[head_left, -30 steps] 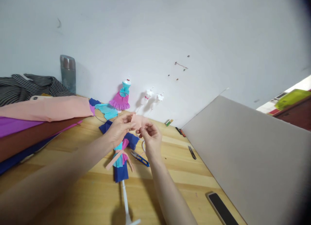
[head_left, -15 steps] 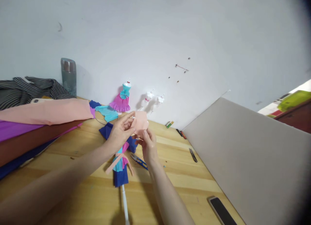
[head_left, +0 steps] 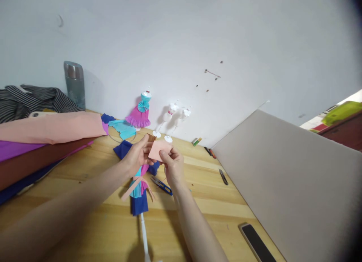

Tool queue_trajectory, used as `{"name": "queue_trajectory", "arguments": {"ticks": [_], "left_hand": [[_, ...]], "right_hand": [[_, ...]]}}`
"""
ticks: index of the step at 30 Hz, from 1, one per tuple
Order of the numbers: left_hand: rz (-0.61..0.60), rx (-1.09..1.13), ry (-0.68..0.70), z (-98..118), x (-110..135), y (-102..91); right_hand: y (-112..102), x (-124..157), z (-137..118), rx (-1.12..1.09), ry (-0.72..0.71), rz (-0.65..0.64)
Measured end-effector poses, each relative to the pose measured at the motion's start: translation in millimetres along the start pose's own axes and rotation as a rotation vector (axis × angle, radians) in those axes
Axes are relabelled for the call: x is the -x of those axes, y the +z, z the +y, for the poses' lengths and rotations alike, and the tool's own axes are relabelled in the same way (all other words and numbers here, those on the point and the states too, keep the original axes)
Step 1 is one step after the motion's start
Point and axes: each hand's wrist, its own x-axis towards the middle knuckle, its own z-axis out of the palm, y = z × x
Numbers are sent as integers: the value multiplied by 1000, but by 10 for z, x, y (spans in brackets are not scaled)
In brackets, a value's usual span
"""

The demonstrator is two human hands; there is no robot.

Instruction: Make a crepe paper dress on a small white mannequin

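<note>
A small square piece of peach crepe paper (head_left: 159, 150) is held up over the table between both hands. My right hand (head_left: 174, 166) pinches its right side, thumb on the front face. My left hand (head_left: 136, 156) is closed at the left edge, some fingers tucked behind the paper. A small brown piece (head_left: 152, 137) shows just above the left fingers; what it rests on is unclear. Below lies a mini dress form dressed in blue, cyan and pink crepe paper (head_left: 138, 192), tied with a peach strip, its white stand (head_left: 144, 233) toward me. Blue-handled thread snips (head_left: 162, 185) lie beside it.
Crepe paper rolls (head_left: 53, 128) are stacked at left, near a flask (head_left: 75, 83) and striped cloth (head_left: 36, 100). A dressed mini form (head_left: 140, 111) and two white forms (head_left: 171, 109) stand by the wall. A cutter (head_left: 223, 176) and phone (head_left: 257, 242) lie at right.
The peach paper has come down and tilted, with my right thumb now across its front. My left thumb has shifted off its upper edge. A brown piece now shows behind it. The view shifted slightly.
</note>
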Motion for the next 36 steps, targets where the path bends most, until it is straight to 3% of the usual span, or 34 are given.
{"name": "queue_trajectory", "arguments": {"ticks": [2,7,12,15,18,23,30,36], "left_hand": [[-59,-19,-81,32,-12,-22],[-129,-15,-100,84,-16,-50],[-82,69,-330,72,-47,-61],[-62,48,-401,29,-74,-66],[-110,39,-325,-2,-79,-72],[-196,-45,-10,-37,-73,-83],[-18,-248,152,-79,-103,-88],[-14,-408,230,7,-26,-39]], "right_hand": [[-4,2,8,5,-7,-28],[-13,1,7,29,-38,-72],[-3,15,-7,18,-44,-129],[-18,17,-8,32,-36,-148],[-56,2,-13,46,-27,-157],[-86,-15,-38,38,-11,-166],[-55,6,-70,76,-7,-219],[-105,-37,-58,164,-63,-44]]}}
